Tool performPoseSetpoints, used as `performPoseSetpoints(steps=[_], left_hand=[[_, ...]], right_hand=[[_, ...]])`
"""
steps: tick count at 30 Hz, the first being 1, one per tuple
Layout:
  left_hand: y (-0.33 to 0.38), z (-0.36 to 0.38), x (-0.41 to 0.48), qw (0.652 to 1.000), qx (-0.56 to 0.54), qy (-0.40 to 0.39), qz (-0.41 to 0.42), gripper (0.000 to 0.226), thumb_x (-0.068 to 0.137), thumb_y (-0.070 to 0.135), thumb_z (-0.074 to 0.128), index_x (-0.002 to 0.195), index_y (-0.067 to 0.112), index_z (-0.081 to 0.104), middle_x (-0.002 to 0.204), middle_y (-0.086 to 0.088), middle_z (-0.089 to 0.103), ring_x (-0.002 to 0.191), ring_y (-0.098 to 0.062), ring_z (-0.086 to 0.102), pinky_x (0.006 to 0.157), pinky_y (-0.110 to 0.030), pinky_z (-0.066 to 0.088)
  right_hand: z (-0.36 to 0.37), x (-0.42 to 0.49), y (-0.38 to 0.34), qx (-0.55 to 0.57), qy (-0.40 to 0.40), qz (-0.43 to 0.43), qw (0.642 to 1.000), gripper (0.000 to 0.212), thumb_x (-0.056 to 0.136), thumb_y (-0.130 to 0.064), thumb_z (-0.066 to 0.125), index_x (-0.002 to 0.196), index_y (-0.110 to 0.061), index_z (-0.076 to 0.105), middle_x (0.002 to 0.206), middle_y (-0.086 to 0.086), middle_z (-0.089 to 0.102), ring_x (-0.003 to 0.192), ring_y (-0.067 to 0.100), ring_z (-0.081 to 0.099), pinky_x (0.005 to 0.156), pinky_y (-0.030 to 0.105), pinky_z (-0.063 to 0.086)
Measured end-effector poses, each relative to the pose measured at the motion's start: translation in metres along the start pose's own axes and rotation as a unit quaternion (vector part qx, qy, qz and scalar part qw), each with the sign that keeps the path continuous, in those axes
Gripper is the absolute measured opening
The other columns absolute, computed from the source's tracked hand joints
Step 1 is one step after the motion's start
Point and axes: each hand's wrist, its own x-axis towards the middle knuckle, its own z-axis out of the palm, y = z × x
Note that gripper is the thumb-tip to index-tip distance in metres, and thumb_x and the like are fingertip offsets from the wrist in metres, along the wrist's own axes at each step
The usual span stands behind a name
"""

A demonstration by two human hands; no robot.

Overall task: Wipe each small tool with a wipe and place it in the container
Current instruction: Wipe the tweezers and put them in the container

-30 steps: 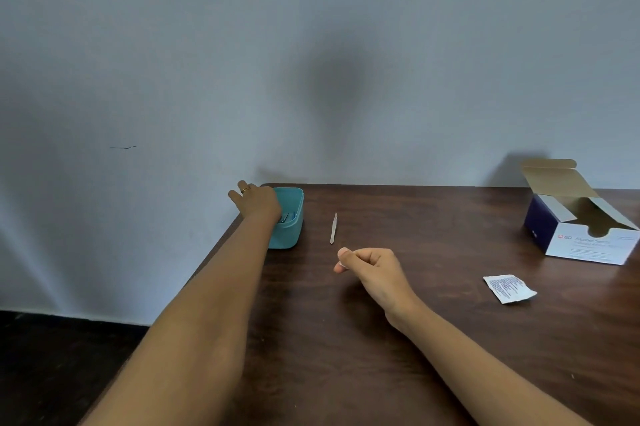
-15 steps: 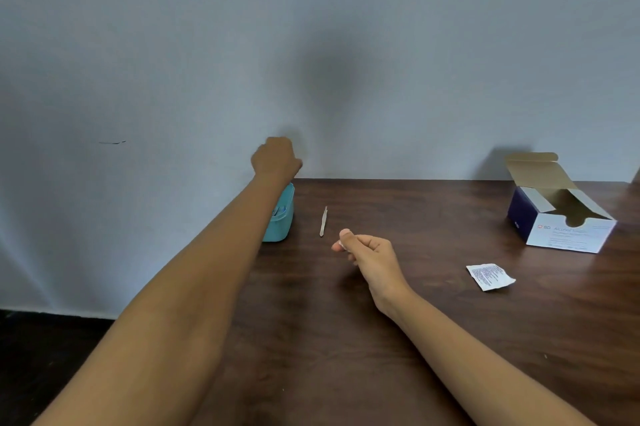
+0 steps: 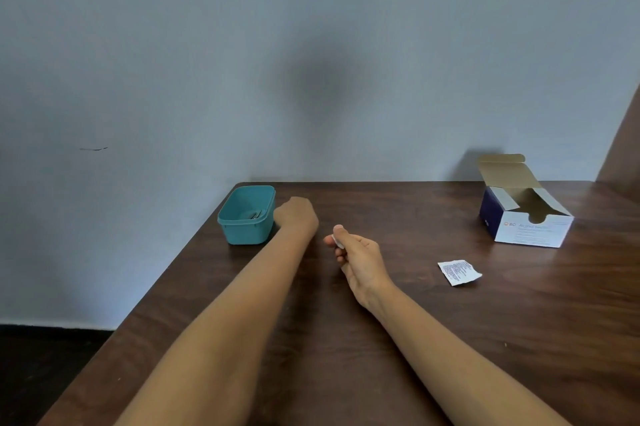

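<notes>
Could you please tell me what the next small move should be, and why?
Probably draw the left hand back toward the right hand, which pinches a small white wipe ready; the left's fingers are hidden beside the teal plastic container.

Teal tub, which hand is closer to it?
Left. The left hand sits just right of the teal tub. The right hand, pinching a white wipe, is farther right, nearer the person.

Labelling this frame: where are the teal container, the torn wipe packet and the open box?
teal container (image 3: 246, 234): head view, front wall.
torn wipe packet (image 3: 459, 272): head view, printed face.
open box (image 3: 533, 233): head view, white front panel.
</notes>
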Motion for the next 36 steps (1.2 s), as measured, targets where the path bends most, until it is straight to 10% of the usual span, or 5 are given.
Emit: performPoseSetpoints(steps=[13, 22, 36], left_hand=[[-0.007, 0.008, -0.022, 0.988, -0.149, -0.036, 0.024, 0.029, 0.100, 0.022, 0.042, 0.117, 0.006, 0.058, 0.115, -0.011, 0.061, 0.099, -0.024, 0.060, 0.076, -0.033, 0.045], [0.002, -0.027, -0.072, 0.846, -0.531, 0.025, 0.047, 0.026, 0.101, 0.028, 0.043, 0.109, 0.006, 0.055, 0.084, 0.001, 0.062, 0.070, -0.006, 0.056, 0.072, -0.025, 0.047], [0.016, 0.002, -0.189, 0.714, -0.687, -0.124, 0.056, 0.018, 0.101, 0.024, 0.045, 0.102, 0.008, 0.055, 0.075, -0.003, 0.059, 0.049, 0.002, 0.057, 0.049, -0.014, 0.046]], right_hand=[[-0.002, 0.001, -0.003, 0.098, 0.014, 0.020, 0.995, 0.023, 0.093, -0.023, 0.060, 0.079, -0.008, 0.070, 0.077, 0.002, 0.063, 0.060, 0.006, 0.045, 0.054, 0.017, 0.040], [-0.012, -0.008, -0.012, 0.126, 0.015, 0.019, 0.992, 0.026, 0.083, -0.031, 0.069, 0.100, -0.011, 0.072, 0.066, -0.006, 0.050, 0.059, 0.006, 0.036, 0.056, 0.019, 0.035], [-0.074, -0.051, -0.030, -0.014, 0.005, -0.109, 0.994, 0.015, 0.081, -0.014, 0.072, 0.091, -0.007, 0.065, 0.073, -0.001, 0.067, 0.049, -0.003, 0.054, 0.058, 0.015, 0.038]])
